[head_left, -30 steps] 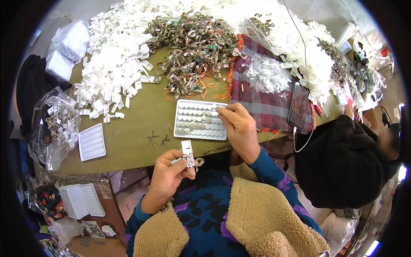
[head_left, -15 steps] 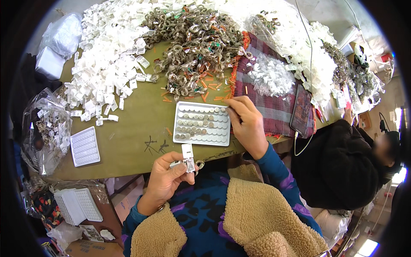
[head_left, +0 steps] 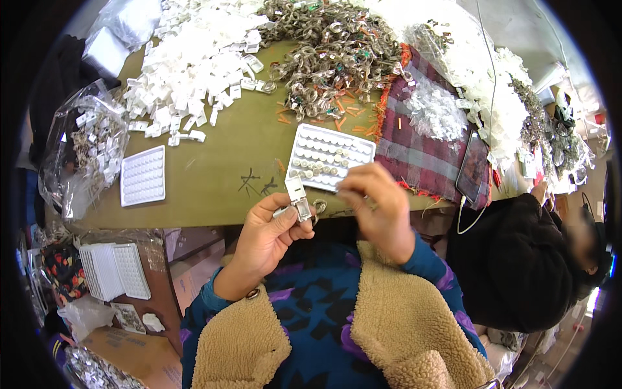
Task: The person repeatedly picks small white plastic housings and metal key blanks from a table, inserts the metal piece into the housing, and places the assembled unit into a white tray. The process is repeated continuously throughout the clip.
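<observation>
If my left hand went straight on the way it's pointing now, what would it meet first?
Probably the white plastic tray holding rows of small round discs, beyond the white plastic case your left hand holds; depth is unclear, so it might pass above.

Dark handwritten marks [head_left: 258, 183], two strokes-built figures set side by side, stand on the green tabletop [head_left: 207, 194], to the lower left of the white tray [head_left: 361, 157]; the wording is not legible. A short line of printed lettering [head_left: 148, 344] stands on the upper face of the brown cardboard box [head_left: 126, 355] at the lower left; the characters are too small and blurred to be read. No other text is legible.
</observation>
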